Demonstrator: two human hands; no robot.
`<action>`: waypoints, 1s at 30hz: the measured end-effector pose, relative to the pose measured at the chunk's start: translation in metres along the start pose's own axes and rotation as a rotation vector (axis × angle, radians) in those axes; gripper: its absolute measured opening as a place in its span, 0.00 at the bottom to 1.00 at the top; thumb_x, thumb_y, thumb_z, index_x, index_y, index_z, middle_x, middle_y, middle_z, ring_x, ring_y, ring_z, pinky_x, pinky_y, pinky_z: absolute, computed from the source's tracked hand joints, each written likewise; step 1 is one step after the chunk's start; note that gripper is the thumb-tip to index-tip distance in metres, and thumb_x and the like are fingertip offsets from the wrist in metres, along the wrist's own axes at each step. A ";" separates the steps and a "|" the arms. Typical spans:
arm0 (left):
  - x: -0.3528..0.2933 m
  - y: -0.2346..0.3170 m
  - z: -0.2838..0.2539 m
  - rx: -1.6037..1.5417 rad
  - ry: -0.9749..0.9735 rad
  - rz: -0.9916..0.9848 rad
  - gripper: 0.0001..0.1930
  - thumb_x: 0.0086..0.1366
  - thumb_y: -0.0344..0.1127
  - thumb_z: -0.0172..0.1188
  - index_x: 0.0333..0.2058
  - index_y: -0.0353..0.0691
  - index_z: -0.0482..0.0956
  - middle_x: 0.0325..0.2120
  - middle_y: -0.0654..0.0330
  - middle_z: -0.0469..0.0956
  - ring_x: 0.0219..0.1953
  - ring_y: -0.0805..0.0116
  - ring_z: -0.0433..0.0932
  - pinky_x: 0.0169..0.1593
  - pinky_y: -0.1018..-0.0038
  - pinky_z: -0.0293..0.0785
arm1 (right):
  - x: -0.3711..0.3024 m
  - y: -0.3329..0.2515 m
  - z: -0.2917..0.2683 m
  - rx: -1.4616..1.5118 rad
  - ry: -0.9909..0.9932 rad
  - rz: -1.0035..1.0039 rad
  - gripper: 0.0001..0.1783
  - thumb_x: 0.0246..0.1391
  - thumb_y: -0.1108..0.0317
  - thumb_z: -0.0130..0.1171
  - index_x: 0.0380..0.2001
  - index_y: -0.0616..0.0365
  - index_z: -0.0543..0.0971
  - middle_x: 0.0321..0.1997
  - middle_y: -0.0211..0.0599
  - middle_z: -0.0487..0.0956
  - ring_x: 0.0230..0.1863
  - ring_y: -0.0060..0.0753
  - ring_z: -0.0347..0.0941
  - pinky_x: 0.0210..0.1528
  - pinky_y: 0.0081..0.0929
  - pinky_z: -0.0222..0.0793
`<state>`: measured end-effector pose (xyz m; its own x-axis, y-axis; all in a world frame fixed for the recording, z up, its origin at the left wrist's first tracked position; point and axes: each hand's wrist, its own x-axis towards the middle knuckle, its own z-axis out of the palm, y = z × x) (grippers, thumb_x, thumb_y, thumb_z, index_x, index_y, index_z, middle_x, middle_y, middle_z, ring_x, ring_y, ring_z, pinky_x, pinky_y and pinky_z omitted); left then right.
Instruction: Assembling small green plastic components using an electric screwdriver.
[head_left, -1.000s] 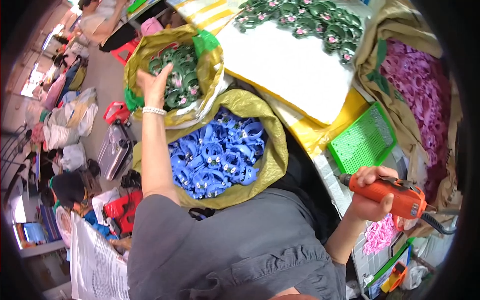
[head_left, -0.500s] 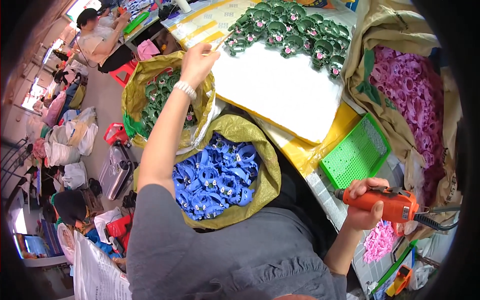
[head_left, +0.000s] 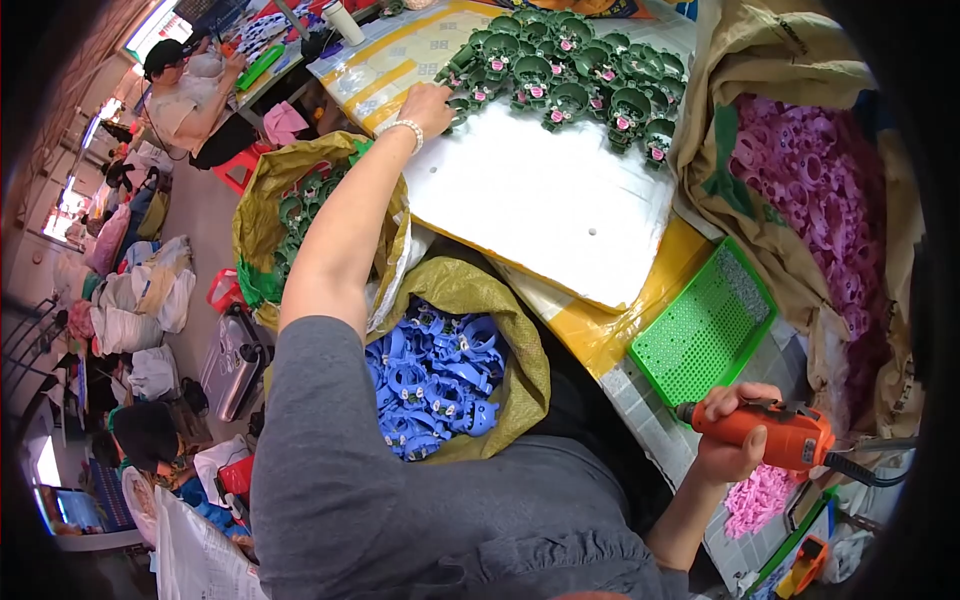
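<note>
My left hand (head_left: 428,110) reaches to the left edge of a cluster of dark green plastic pieces (head_left: 570,102), each with a small pink flower. Its fingers are curled beside the nearest pieces; whatever lies between the fingertips is hidden. The pieces cover the far part of a white foam board (head_left: 530,205). In my right hand (head_left: 728,450), at the lower right, is an orange corded electric screwdriver (head_left: 800,437), its black nose pointing left. Below that nose is no other held thing. Two small grey specks show on the board.
A green perforated basket (head_left: 690,345) holds small metal parts. Sacks contain blue pieces (head_left: 435,375), green pieces (head_left: 300,210) and pink pieces (head_left: 805,200). Pink bits (head_left: 757,500) lie near the screwdriver. A co-worker (head_left: 185,100) sits at the far left.
My left hand has moved right and slightly forward, from above the green sack to the green pieces. The view has shifted a little. My right hand still grips the screwdriver.
</note>
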<state>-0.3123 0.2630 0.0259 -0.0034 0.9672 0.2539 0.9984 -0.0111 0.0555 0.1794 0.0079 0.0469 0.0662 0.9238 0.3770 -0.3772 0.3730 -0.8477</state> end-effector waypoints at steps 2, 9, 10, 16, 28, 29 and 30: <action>-0.005 0.005 -0.002 0.060 0.067 0.033 0.11 0.49 0.35 0.56 0.30 0.35 0.78 0.29 0.45 0.76 0.39 0.49 0.73 0.48 0.63 0.65 | 0.001 0.002 -0.001 -0.009 0.005 0.004 0.27 0.47 0.50 0.53 0.39 0.64 0.65 0.25 0.37 0.69 0.22 0.28 0.64 0.26 0.25 0.61; -0.017 -0.007 -0.006 -0.103 -0.051 -0.081 0.12 0.46 0.40 0.60 0.24 0.37 0.73 0.22 0.54 0.75 0.27 0.60 0.74 0.33 0.68 0.70 | 0.001 0.005 -0.002 0.002 -0.020 0.022 0.28 0.47 0.50 0.53 0.39 0.65 0.64 0.26 0.37 0.69 0.22 0.28 0.63 0.27 0.26 0.61; -0.019 -0.002 -0.012 -0.172 -0.081 -0.103 0.12 0.47 0.39 0.60 0.23 0.37 0.72 0.20 0.56 0.74 0.26 0.64 0.74 0.32 0.71 0.69 | 0.001 0.004 -0.002 0.011 -0.023 0.027 0.28 0.47 0.50 0.53 0.40 0.65 0.64 0.26 0.38 0.69 0.22 0.28 0.63 0.27 0.26 0.61; -0.048 0.032 -0.031 -0.811 -0.178 -0.116 0.10 0.52 0.35 0.60 0.26 0.36 0.71 0.20 0.65 0.72 0.24 0.78 0.70 0.27 0.80 0.67 | 0.002 0.000 -0.007 0.006 -0.021 0.058 0.28 0.47 0.51 0.54 0.40 0.64 0.64 0.26 0.38 0.69 0.24 0.29 0.63 0.28 0.26 0.61; -0.183 0.192 -0.078 -1.771 -0.861 -0.312 0.15 0.63 0.39 0.52 0.41 0.33 0.69 0.37 0.49 0.77 0.25 0.71 0.77 0.28 0.79 0.76 | 0.020 -0.003 -0.020 -0.039 -0.035 0.124 0.32 0.48 0.48 0.49 0.44 0.69 0.66 0.32 0.43 0.70 0.31 0.33 0.66 0.33 0.32 0.63; -0.185 0.204 -0.061 -1.834 -0.932 -0.298 0.19 0.64 0.43 0.50 0.46 0.34 0.66 0.38 0.44 0.75 0.26 0.69 0.77 0.24 0.80 0.74 | 0.025 -0.002 -0.017 -0.156 0.067 0.146 0.33 0.47 0.47 0.49 0.44 0.69 0.66 0.32 0.44 0.71 0.32 0.34 0.67 0.34 0.33 0.64; -0.196 0.210 -0.059 -1.853 -0.980 -0.341 0.19 0.64 0.44 0.50 0.48 0.36 0.64 0.39 0.42 0.74 0.27 0.68 0.78 0.25 0.80 0.76 | 0.027 -0.003 -0.020 -0.166 0.075 0.183 0.33 0.47 0.46 0.49 0.43 0.69 0.67 0.32 0.46 0.73 0.32 0.36 0.69 0.36 0.35 0.66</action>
<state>-0.1057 0.0565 0.0450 0.5088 0.7636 -0.3976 -0.2387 0.5688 0.7871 0.2012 0.0334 0.0520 0.0816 0.9788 0.1879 -0.2327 0.2021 -0.9513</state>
